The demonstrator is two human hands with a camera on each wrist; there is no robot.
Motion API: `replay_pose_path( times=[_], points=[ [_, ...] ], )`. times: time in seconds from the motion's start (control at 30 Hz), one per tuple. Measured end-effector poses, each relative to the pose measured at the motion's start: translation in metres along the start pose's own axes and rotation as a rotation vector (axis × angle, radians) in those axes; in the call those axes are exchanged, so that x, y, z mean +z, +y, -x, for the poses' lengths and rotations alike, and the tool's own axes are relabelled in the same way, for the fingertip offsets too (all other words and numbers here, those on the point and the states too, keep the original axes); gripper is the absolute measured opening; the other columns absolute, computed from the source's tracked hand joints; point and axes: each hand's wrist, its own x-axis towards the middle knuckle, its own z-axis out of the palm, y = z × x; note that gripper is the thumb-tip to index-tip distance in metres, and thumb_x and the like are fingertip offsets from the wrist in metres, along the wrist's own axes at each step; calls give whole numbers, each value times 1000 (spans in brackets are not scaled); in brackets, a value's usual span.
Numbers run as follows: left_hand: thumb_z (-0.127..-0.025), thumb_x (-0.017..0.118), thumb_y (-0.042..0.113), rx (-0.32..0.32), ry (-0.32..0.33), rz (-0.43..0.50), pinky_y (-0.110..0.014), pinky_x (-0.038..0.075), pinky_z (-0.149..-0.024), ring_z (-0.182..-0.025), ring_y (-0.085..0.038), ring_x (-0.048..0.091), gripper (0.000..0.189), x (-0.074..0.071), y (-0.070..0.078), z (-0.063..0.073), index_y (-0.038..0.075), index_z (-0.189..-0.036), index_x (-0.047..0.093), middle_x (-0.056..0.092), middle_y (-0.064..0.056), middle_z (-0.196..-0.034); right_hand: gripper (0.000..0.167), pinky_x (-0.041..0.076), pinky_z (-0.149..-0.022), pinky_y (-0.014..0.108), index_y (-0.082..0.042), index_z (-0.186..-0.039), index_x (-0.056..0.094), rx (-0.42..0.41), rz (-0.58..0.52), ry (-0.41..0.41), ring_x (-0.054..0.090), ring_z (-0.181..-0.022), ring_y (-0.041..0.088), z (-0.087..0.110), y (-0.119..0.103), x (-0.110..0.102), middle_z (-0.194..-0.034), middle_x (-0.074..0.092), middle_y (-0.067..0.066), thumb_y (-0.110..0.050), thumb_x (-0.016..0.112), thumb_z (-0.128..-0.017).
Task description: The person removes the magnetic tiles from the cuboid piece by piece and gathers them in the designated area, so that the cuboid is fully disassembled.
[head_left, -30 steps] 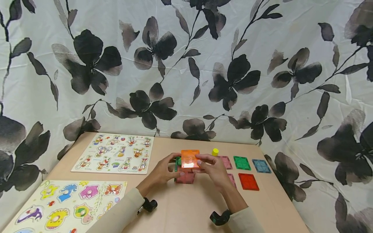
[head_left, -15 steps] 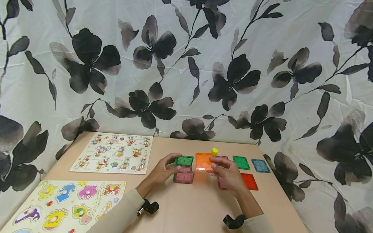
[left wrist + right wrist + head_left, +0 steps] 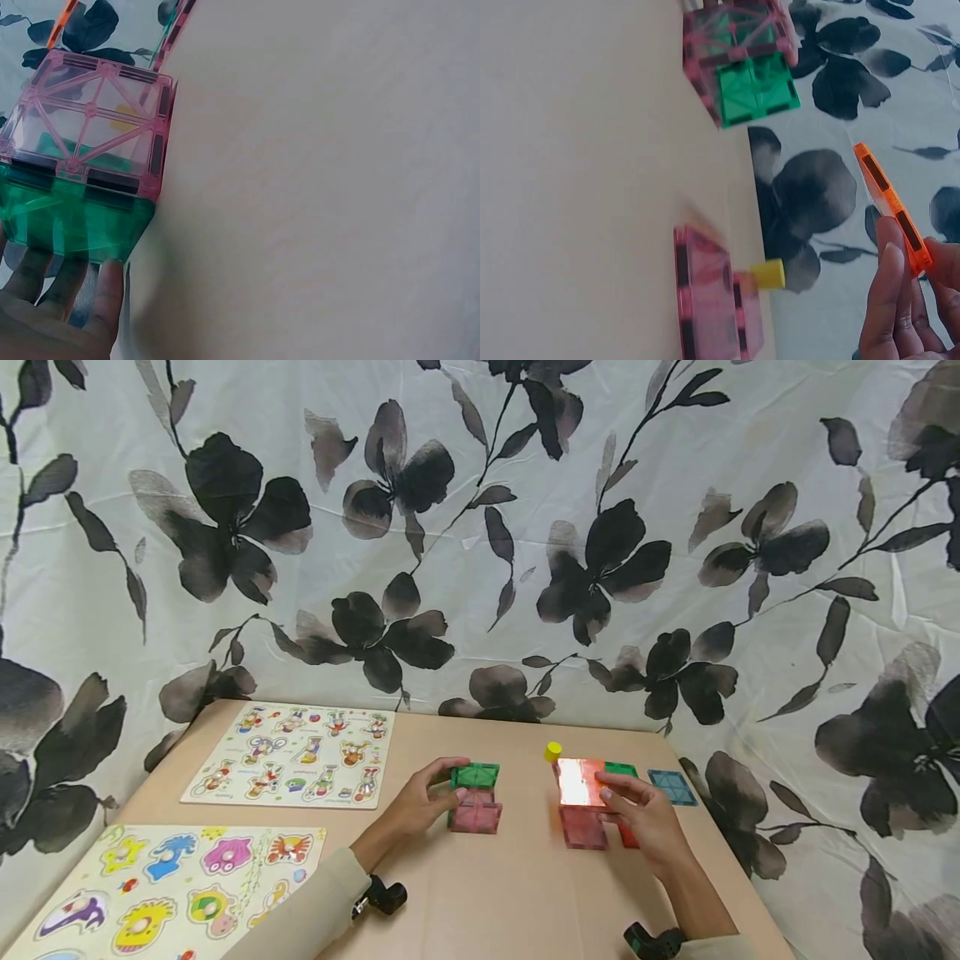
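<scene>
On the table stands a small box of see-through magnetic tiles, with a green tile (image 3: 474, 775) at the back and a pink tile (image 3: 475, 818) in front. My left hand (image 3: 414, 803) holds the box by its left side; the left wrist view shows fingertips against a green tile (image 3: 75, 217) under a pink one (image 3: 90, 109). My right hand (image 3: 647, 818) pinches an orange magnetic tile (image 3: 579, 783) by its right edge. Raised above the table, that tile overlaps loose tiles in the head view, and a pink tile (image 3: 585, 829) shows below it.
To the right lie a green tile (image 3: 622, 769), a blue tile (image 3: 672, 787) and a red tile (image 3: 628, 836), partly covered by my right hand. A yellow cylinder (image 3: 552, 752) stands behind. Two picture puzzle boards (image 3: 288, 793) lie left. A floral cloth (image 3: 480, 560) hangs behind the table.
My right hand has carried the orange tile from above the box to the right, over the loose tiles. The left hand has stayed at the box, whose green and pink tiles are now uncovered.
</scene>
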Motion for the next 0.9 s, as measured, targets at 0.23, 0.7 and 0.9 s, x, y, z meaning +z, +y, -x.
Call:
replay_pose_path(
  times=[0.23, 0.7, 0.9],
  points=[
    [-105, 69, 18, -1, 12, 2, -67, 38, -122, -154, -43, 40, 53, 2, 1, 1, 13, -154, 52, 50, -16, -160, 49, 63, -88, 24, -5, -146, 62, 40, 17, 61, 77, -101, 10, 4, 13, -38, -122, 71, -16, -28, 70, -104],
    [-105, 69, 20, -2, 17, -13, -69, 37, -121, -153, -43, 41, 53, 1, 0, 1, 12, -154, 52, 51, -16, -160, 32, 65, -81, 25, -22, -137, 74, 135, -67, 161, 75, -91, 7, 12, 57, -120, -102, 74, -23, -20, 69, -105],
    [-104, 70, 19, -9, 23, -14, -67, 38, -121, -153, -42, 41, 52, 2, 0, 0, 14, -153, 53, 51, -15, -160, 29, 65, -79, 25, -39, -120, 79, 234, -52, 230, 75, -85, 8, 14, 75, -151, -96, 73, -26, -17, 65, -107]
  ],
)
